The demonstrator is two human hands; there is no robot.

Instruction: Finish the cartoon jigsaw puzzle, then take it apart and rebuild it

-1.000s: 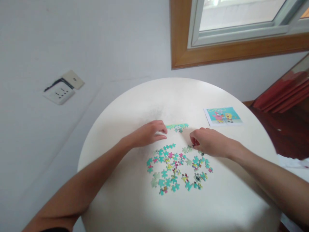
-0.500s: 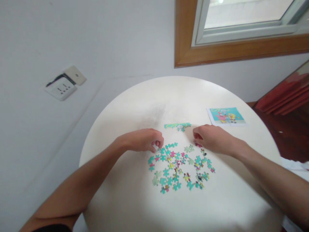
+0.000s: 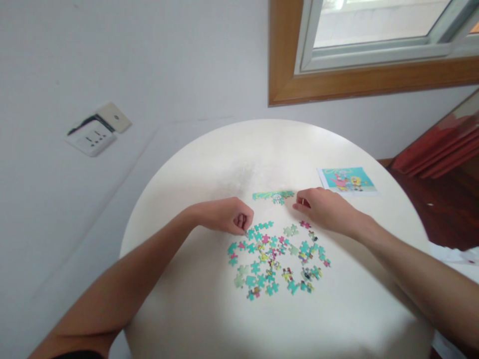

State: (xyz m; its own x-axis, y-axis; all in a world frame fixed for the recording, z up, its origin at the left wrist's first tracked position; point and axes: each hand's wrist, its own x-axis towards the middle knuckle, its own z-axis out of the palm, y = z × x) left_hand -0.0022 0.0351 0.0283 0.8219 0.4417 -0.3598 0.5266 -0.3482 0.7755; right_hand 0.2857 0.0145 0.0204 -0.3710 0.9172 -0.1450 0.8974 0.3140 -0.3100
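Dozens of loose puzzle pieces [image 3: 271, 256] lie, in the head view, on the near side of the joined puzzle strip [image 3: 270, 195], with a picture card [image 3: 348, 180] to its right. Near-left of the strip, the left hand [image 3: 236, 218] has its fingertips drawn together at the pieces' edge, though whether they grip one I cannot tell. Just beside the strip's right end, the right hand [image 3: 324, 207] is curled with a narrow gap between thumb and forefinger, any content unclear.

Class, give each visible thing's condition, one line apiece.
Puzzle strip: joined, flat
Loose pieces: spread out
Left hand: fingers curled by the loose pieces, grip unclear
Right hand: fingers bent, beside the puzzle strip
Picture card: flat, picture up
Wall socket: nothing plugged in
Red cloth: in folds
Window: cannot tell if open
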